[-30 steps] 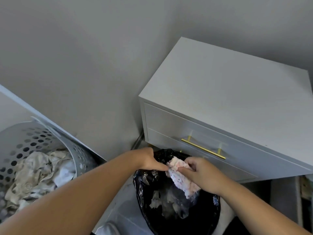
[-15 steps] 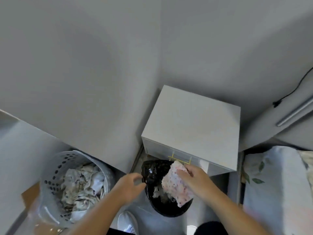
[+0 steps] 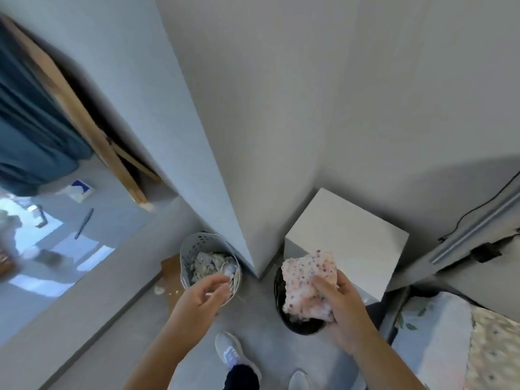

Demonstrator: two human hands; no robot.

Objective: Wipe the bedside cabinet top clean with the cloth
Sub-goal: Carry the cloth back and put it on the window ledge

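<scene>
Cloth (image 3: 309, 285) long axis roughly upright, gripped in right hand (image 3: 342, 311) above black bin (image 3: 298, 326), left hand (image 3: 201, 298) loosely open, apparently empty

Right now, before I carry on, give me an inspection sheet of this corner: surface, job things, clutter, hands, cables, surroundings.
Surface: bedside cabinet top white, nothing on it.
Job's things: spotted cloth bunched in the right hand, above the black bin, not touching the cabinet.
Clutter: perforated basket of crumpled fabric on the floor; pale specks on the floor beside it.
Hands: left hand empty, fingers loosely curled, near the basket.
Cables: black cable along the right wall.
Surroundings: patterned bedding at right; shoes below.
</scene>
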